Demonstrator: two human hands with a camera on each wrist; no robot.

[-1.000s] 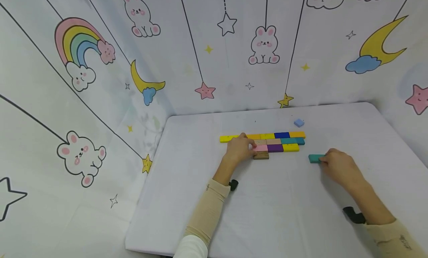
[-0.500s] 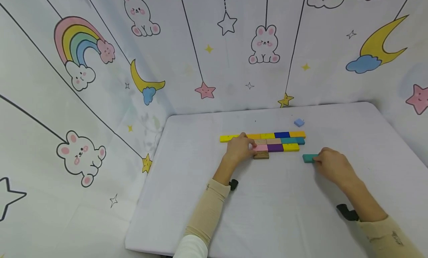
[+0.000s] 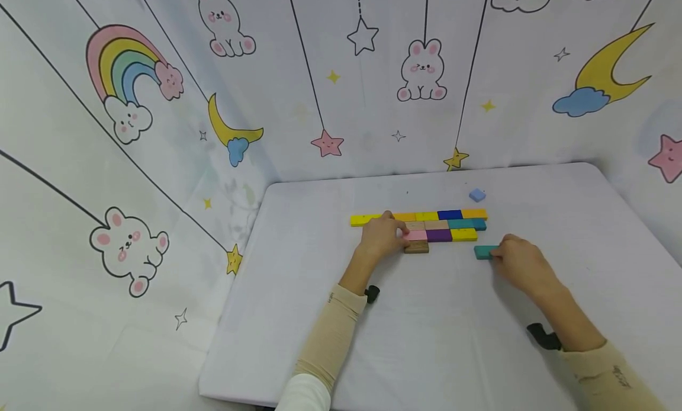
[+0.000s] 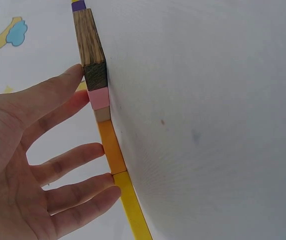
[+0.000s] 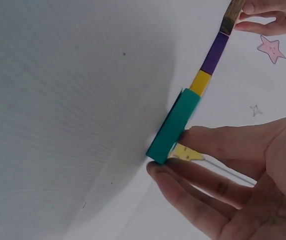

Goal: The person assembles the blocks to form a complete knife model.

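Observation:
A teal wooden block (image 3: 482, 253) is pinched between the thumb and fingers of my right hand (image 3: 524, 266), close over the table to the right of the rows. My left hand (image 3: 379, 239) spreads along the left ends of the laid blocks. In the left wrist view its thumb touches the brown block (image 4: 89, 37) and its fingertips rest by the pink (image 4: 99, 98), orange (image 4: 112, 145) and yellow (image 4: 133, 205) blocks. The brown block lies alone in the nearest row, below a pink, purple (image 3: 438, 236) and yellow row. My left hand covers part of the rows.
Behind these lie a row with tan (image 3: 436, 225) and teal-blue (image 3: 466, 224) blocks and a longer yellow, orange and dark blue (image 3: 450, 214) row. A light blue piece (image 3: 477, 195) lies further back. White cloth covers the table (image 3: 415, 340); a printed curtain (image 3: 373, 103) hangs behind.
My right hand has moved left with the teal block, bringing it nearer the brown block's row. My left hand and the laid blocks have stayed in place.

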